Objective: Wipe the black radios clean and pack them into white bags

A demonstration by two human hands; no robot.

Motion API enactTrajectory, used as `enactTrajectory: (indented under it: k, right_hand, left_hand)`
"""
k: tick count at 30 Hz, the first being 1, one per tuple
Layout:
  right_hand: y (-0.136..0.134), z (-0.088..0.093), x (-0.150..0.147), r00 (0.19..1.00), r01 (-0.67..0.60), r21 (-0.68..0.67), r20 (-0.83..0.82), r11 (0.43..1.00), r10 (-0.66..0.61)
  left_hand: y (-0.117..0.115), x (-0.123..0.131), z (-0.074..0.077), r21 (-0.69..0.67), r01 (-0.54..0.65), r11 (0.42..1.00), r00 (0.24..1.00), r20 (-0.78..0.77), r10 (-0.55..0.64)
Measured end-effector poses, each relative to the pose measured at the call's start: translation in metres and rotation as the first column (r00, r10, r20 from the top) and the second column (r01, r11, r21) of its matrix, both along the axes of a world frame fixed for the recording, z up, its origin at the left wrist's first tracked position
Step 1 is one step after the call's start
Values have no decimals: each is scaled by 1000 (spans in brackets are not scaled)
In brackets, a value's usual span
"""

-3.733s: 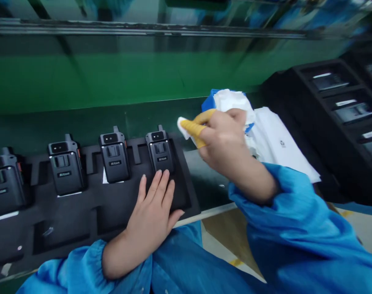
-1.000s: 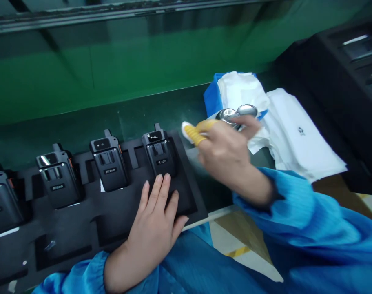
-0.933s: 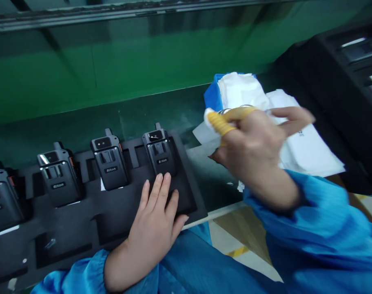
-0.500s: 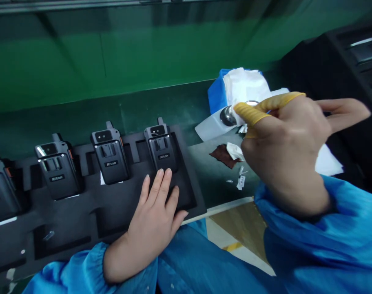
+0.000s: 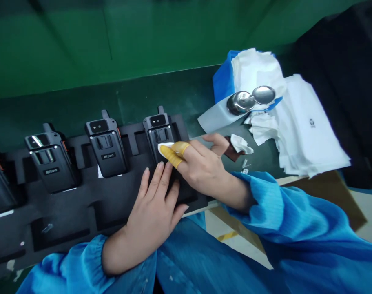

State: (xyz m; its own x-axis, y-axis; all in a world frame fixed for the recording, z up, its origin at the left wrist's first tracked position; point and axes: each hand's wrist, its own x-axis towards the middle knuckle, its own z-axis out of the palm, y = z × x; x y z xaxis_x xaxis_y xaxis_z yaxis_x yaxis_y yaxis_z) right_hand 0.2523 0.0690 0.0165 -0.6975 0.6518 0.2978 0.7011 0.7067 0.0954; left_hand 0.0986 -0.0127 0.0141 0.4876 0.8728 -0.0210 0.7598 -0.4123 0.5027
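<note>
A black two-way radio (image 5: 159,124) lies back side up in the right end of a black foam tray (image 5: 133,143). My left hand (image 5: 157,204) rests flat on the tray with fingers spread, its fingertips at the radio's lower end. Yellow finger cots cover two fingers of my right hand (image 5: 201,163). Those fingers pinch a small white wipe (image 5: 165,146) and press it on the radio's back, hiding its label. To the left lie more radios of the same kind, among them one radio (image 5: 108,149) and another radio (image 5: 51,163) with "Riton" labels.
A translucent bottle (image 5: 218,114) with an open metal cap stands right of the tray. Behind it is a blue box (image 5: 224,79) of white wipes; a stack of white cloths (image 5: 311,126) lies beside it. Crumpled tissue (image 5: 241,143) and a brown scrap (image 5: 233,152) lie nearer.
My right hand has moved left and down from the bottle's cap to the radio, with the white wipe now on the radio's back. My left hand has stayed in place.
</note>
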Motion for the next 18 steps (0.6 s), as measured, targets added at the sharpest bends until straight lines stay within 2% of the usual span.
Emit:
enactTrajectory:
  k: [4,7,10,13,18]
  right_hand:
    - [1,-1,14,993,97,-6,62,995,-96]
    - [11,-2,18,974,225,-4,16,974,-224]
    - [27,-2,9,941,326,-122,-49,937,-334]
    - [41,-1,-11,952,286,-201,-50,937,-301]
    - [50,-9,-32,987,158,-185,1,970,-160]
  left_hand:
    - [0,1,1,1,0,1000,1000,2,0]
    - [0,1,2,9,-5,1000,1000,12,5]
    - [0,0,1,15,-1,1000,1000,8,0]
    - [0,0,1,31,6,1000,1000,0,-6]
    - [0,0,0,48,-9,999,1000,-3,9]
